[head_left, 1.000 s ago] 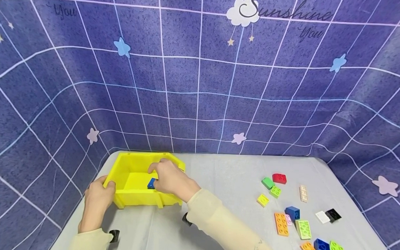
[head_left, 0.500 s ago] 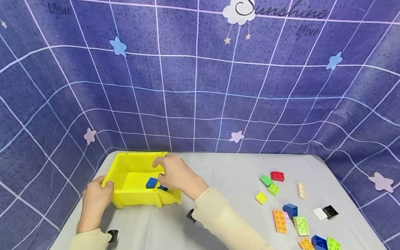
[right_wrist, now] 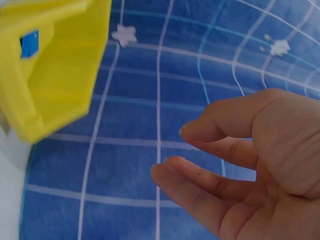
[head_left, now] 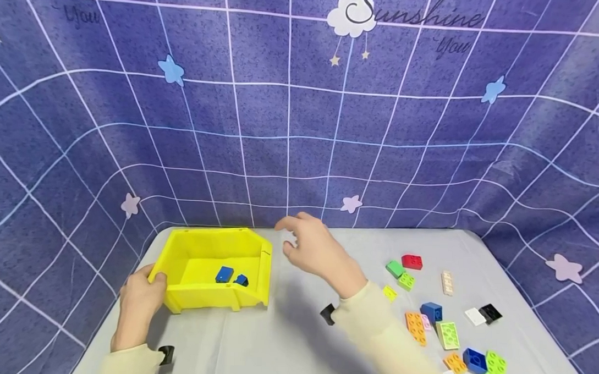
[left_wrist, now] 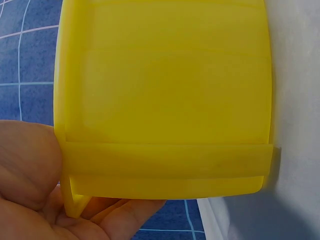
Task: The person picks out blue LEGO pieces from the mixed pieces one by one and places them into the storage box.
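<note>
Wide-open top on the yellow bin (head_left: 201,298), and a hand fits straight down, with two blue bricks (head_left: 224,274) on its floor towards the right! Left of the bin the way is barred: the left hand (head_left: 141,297) grips that wall. Off its right end hangs the right hand (head_left: 319,251), its sleeve (head_left: 388,338) slanting over bare worktop (head_left: 269,345) that runs to the yellow brick (head_left: 389,293), well to the bin's right, while behind the bin the curtain (head_left: 261,152) blocks all
</note>
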The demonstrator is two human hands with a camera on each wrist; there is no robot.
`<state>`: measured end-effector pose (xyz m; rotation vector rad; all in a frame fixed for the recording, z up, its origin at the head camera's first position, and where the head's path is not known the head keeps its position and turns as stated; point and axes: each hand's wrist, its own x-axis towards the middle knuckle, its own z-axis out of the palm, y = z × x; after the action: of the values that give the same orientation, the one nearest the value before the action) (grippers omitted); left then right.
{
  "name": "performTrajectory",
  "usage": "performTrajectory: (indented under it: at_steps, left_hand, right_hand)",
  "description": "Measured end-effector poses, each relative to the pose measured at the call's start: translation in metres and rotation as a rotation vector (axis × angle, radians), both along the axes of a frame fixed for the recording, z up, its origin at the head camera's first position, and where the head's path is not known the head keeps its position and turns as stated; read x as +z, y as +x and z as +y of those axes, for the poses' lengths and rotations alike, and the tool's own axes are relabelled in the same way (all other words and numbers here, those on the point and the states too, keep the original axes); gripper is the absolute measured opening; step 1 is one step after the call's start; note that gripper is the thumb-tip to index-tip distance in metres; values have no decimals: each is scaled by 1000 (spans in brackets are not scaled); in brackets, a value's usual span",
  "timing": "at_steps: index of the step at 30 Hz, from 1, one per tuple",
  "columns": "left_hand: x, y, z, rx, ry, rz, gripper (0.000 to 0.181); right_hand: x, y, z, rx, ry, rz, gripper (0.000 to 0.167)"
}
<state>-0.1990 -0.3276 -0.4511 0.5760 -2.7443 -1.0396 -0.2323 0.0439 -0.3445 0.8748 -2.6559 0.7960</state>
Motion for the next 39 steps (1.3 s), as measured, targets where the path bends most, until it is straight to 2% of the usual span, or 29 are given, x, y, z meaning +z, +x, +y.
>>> performTrajectory:
  at_steps: [8,16,21,27,34,39]
  left_hand:
    - [1,-1,1,-1,-1,-5,55]
    - [1,0,1,0,-4,-10,55]
    - [0,-2,1,10,-1,-6,55]
    - [0,-2,0,6,-1,-1,55]
    - [1,-2,-2,19,-2,0,54]
    - [-1,-4,0,4,11,-4,55]
  right_hand:
    - [3,4,60,-175,0,84,33]
    - [-7,8,111,-326,-8,68,32]
    - [-18,13,139,-393,5,26,33]
    - [-30,22,169,-437,28,-36,33]
    - [-51,26,194,-487,50,-86,30]
    - [-65,33,212,-513,96,-199,28]
